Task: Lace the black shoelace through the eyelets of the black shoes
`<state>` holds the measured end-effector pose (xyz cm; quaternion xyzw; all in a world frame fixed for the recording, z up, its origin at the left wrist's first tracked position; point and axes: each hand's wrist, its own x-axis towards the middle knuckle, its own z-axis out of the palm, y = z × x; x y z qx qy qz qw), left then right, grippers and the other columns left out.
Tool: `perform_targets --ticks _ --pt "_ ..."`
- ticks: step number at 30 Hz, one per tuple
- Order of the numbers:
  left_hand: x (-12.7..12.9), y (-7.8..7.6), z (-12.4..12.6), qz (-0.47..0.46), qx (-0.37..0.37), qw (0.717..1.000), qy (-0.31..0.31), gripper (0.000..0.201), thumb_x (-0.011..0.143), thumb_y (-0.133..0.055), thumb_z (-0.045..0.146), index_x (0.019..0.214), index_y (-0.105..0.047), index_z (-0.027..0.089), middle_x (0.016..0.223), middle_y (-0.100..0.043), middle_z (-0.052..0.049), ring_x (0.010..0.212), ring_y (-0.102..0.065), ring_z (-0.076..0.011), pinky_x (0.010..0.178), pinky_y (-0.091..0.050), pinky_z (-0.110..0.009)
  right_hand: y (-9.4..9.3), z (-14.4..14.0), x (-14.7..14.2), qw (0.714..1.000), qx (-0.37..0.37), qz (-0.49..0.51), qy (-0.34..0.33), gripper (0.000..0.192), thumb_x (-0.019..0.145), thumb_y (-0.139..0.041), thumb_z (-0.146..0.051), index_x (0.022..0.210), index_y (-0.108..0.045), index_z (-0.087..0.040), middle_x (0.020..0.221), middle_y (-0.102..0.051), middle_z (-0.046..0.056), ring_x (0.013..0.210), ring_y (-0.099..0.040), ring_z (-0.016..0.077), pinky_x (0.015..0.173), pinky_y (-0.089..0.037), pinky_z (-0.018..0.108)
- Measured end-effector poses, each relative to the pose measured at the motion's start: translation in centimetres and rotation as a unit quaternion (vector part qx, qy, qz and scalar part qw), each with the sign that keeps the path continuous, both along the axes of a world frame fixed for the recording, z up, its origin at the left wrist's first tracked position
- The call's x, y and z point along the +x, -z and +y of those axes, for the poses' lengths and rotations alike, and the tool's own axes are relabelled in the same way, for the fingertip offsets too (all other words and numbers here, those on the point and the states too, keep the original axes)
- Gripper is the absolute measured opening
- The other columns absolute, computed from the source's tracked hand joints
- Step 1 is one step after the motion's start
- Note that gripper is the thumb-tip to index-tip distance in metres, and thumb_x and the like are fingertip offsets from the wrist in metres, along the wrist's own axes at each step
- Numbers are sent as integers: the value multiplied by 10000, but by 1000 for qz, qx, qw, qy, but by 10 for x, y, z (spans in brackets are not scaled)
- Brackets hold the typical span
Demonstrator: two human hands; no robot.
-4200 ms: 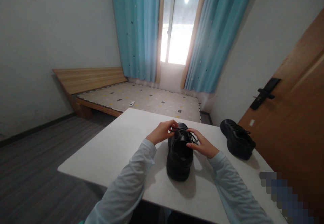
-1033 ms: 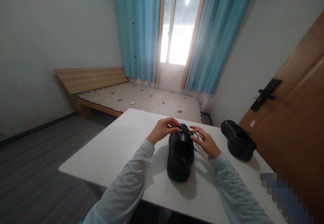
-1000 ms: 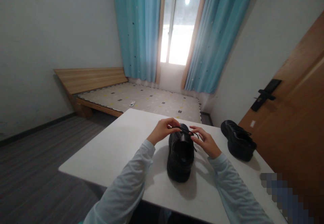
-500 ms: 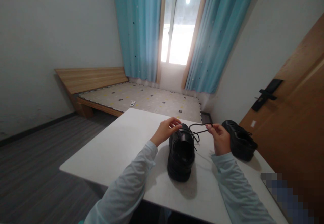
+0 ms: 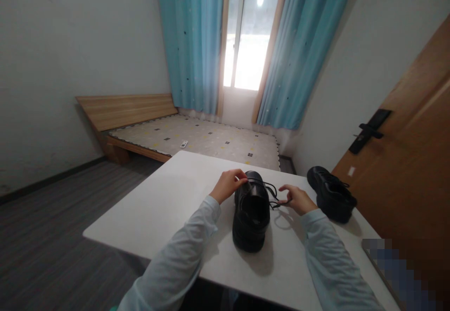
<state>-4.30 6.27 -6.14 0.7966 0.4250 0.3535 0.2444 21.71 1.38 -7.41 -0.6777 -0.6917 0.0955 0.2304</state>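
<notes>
Both arms wear 2 long, pale blue sleeves (image 5: 183,250) (loose, softly creased) reaching the wrists.

Both hands, left hand (image 5: 228,185) and right hand (image 5: 298,199), pinching black shoe (image 5: 251,210) laces (image 5: 270,193) on white table (image 5: 165,203).

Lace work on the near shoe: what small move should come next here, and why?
Probably draw the lace sideways with the right hand to take up slack. That hand pinches a loose loop beside the black shoe, low near the white table, while the left hand holds the lace at the shoe's far end. Whether a knot has formed is unclear.
</notes>
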Motion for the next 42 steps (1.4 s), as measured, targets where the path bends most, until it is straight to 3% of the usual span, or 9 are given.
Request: perform_targets --ticks 4,8,12,16,19,23,27,33,42 --pt "-1 0 1 0 -10 1000 -6 157 764 -587 307 804 -659 174 797 -690 -23 701 -615 -152 707 -475 -272 3 0 16 999 -19 -15 -27 463 464 -773 -289 906 -655 -217 596 -554 -23 551 -530 160 539 -417 271" --pt "-2 3 3 -7 -26 1000 -14 172 747 -605 327 796 -663 173 796 -691 -29 702 -617 -155 698 -477 -268 5 -4 42 994 -44 6 -100 561 439 -761 -223 988 -645 -245 703 -578 -4 540 -510 137 522 -445 269" --pt "-3 6 6 -17 -52 998 -10 193 722 -625 342 785 -673 167 796 -696 -35 706 -618 -159 698 -475 -269 4 -4 52 997 -24 12 -71 470 539 -586 -72 974 -651 -236 724 -573 13 578 -533 146 608 -481 310" --pt "-5 9 9 -29 -66 997 4 191 705 -636 323 796 -676 159 794 -695 -38 694 -618 -155 689 -474 -267 -7 0 30 993 110 40 -22 309 699 -516 -169 983 -635 -194 891 -583 87 846 -577 226 783 -474 404" --pt "-5 10 10 -29 -62 998 4 177 705 -635 305 797 -675 159 793 -694 -38 701 -616 -154 694 -474 -268 -14 -2 1 980 169 102 -37 392 792 -508 -396 1128 -553 -199 1108 -556 118 1029 -532 263 871 -442 453" --pt "-5 11 11 -32 -55 998 11 173 713 -626 303 798 -673 160 802 -691 -37 725 -616 -155 710 -477 -271 -13 -7 -30 971 152 155 -100 549 775 -523 -528 1224 -480 -216 1280 -496 113 1217 -425 270 1024 -321 467" --pt "-5 10 11 -26 -53 998 14 159 727 -612 289 798 -667 158 802 -686 -35 740 -614 -155 731 -477 -275 -2 -5 -42 970 98 181 -127 718 703 -569 -603 1283 -436 -201 1394 -394 126 1322 -291 292 1089 -205 482" --pt "-4 7 9 -14 -42 999 8 118 750 -592 249 799 -648 157 809 -677 -34 747 -606 -153 721 -466 -263 10 2 -44 953 39 237 -185 733 714 -521 -652 1286 -444 -201 1370 -434 124 1296 -348 283 1090 -217 468" --pt "-1 8 8 -7 -45 999 3 101 779 -558 229 807 -613 149 820 -662 -44 761 -597 -159 719 -454 -272 17 8 -41 947 46 237 -212 695 703 -500 -687 1211 -523 -213 1350 -460 121 1318 -305 301 1094 -189 493"
